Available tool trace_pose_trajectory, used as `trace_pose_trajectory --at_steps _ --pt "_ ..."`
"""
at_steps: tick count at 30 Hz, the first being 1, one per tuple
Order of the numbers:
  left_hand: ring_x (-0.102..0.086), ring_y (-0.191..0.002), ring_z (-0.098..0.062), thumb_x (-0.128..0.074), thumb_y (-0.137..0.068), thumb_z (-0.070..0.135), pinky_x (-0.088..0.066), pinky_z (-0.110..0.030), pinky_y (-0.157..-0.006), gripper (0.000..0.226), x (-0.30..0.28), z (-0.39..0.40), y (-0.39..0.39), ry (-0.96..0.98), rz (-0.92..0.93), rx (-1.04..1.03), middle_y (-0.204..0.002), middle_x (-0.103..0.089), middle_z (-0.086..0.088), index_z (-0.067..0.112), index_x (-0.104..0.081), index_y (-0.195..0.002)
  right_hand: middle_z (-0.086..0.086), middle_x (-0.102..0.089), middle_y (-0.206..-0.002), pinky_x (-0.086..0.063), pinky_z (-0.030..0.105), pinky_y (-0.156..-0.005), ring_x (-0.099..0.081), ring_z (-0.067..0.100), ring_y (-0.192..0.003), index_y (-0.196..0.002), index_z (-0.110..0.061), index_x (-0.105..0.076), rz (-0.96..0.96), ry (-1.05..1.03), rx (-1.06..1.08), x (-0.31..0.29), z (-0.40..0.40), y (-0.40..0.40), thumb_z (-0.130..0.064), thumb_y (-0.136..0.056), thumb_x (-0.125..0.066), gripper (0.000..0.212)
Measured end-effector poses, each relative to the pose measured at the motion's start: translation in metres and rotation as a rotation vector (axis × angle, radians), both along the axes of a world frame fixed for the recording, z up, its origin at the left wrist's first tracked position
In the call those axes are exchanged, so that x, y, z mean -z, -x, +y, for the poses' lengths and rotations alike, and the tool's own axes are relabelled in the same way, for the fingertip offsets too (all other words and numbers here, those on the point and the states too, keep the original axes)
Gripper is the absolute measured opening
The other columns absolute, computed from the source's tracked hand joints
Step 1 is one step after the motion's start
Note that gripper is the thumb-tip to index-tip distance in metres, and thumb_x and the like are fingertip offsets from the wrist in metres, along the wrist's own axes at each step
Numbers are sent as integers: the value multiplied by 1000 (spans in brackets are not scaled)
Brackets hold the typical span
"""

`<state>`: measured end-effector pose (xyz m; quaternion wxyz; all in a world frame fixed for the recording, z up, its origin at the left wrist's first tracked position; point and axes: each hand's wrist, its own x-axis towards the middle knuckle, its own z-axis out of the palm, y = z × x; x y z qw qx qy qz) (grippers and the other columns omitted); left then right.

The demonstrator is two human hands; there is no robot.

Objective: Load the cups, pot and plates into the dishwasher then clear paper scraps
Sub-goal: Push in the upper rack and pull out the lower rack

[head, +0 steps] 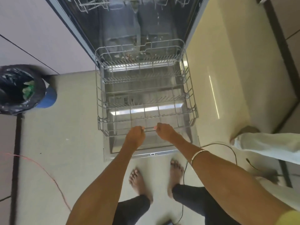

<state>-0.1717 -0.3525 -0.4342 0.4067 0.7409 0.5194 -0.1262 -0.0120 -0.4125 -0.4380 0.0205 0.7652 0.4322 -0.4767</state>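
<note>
Bin: a round waste bin (24, 90) lined with a black bag stands on the floor (68, 127) at the far left, well apart from the dishwasher; green and pale scraps show inside it, and a blue part of it shows at its right side.
Red cord: a thin red cord (48, 172) runs across the floor at the lower left.
Dishwasher: the dishwasher (129, 30) stands open at the top centre, its door (146, 153) folded down flat toward the person; part of an upper wire rack shows at the top edge.
Lower rack: the grey wire lower rack (146, 95) is pulled out over the open door and carries no dishes that can be seen.
Left hand: the left hand (135, 137) grips the rack's front rim left of its middle, fingers curled around the wire.
Right hand: the right hand (164, 132) grips the same front rim just beside the left hand, fingers curled around the wire; a metal bangle (198, 155) sits on that forearm.
Feet: two bare feet (141, 182) stand on the floor just in front of the door's near edge.
Black cable: a black cable (233, 156) loops on the floor to the right of the door.
Second person: a bare foot and pale trouser leg (267, 145) stand at the right.
</note>
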Motion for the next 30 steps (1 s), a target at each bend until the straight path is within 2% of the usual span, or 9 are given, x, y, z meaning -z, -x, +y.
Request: trace_pose_trajectory --at_steps 2,7,10,12,14,18,21,24,30 --pt "-61 -102 -39 -41 -99 14 -48 -42 -88 28 -2 1 -3 -4 17 6 -105 -67 -21 2 -65 -104 20 -61 -123 -44 36 -89 -58 36 -112 -124 -2 -53 -6 30 18 -4 4 1 -24 -103 -40 33" --pt "-56 -113 -37 -40 -97 11 -47 -45 -95 31 -24 -7 1 -14 113 24 -123 -58 -19 6 -52 -125 16 -46 -139 -42 42 -102 -52 35 -124 -139 -8 -44 -54 27 63 -27 -2 13 -19 -99 -47 42" --pt "-41 -136 -37 -37 -101 12 -38 -46 -108 50 -45 -20 14 -21 102 77 -151 -38 -20 3 -29 -150 10 -32 -155 -40 44 -107 -46 35 -133 -150 -10 -31 -53 6 72 -51 -11 15 -15 -97 -46 55" --pt "-31 -143 -34 -39 -99 9 -33 -45 -113 60 -64 -27 22 -5 135 138 -158 -26 -18 2 -17 -154 7 -19 -163 -39 46 -108 -42 36 -137 -153 -10 -23 -58 23 30 -75 -15 12 -15 -98 -45 60" --pt "-33 -141 -33 -40 -97 8 -34 -44 -111 60 -88 -29 28 -3 158 159 -156 -30 -18 0 -20 -153 7 -14 -164 -37 46 -110 -39 36 -139 -154 -9 -20 -56 55 -16 -104 -14 9 -16 -99 -43 60" --pt "-43 -132 -35 -38 -98 11 -38 -44 -106 50 -151 -32 29 13 149 138 -145 -43 -21 -3 -32 -146 14 -32 -156 -36 47 -112 -39 35 -137 -150 -5 -29 -65 106 -109 -167 -16 13 -20 -102 -38 51" --pt "-48 -125 -37 -39 -98 10 -42 -47 -103 43 -200 -35 28 8 117 99 -136 -50 -22 -3 -42 -138 16 -37 -152 -34 47 -112 -39 34 -138 -148 -5 -33 -71 148 -95 -218 -21 17 -28 -105 -35 50" --pt "-53 -117 -38 -40 -97 8 -44 -46 -97 36 -251 -44 30 -27 83 68 -128 -54 -23 -5 -48 -130 17 -36 -153 -32 46 -114 -37 35 -139 -148 -4 -33 -56 146 -85 -263 -31 22 -32 -105 -32 51" --pt "-55 -112 -39 -35 -101 9 -43 -42 -90 31 -324 -73 35 -79 56 45 -123 -56 -26 -9 -50 -121 22 -34 -153 -31 45 -115 -35 38 -140 -148 -1 -36 -119 134 -182 -340 -52 32 -26 -107 -32 48"
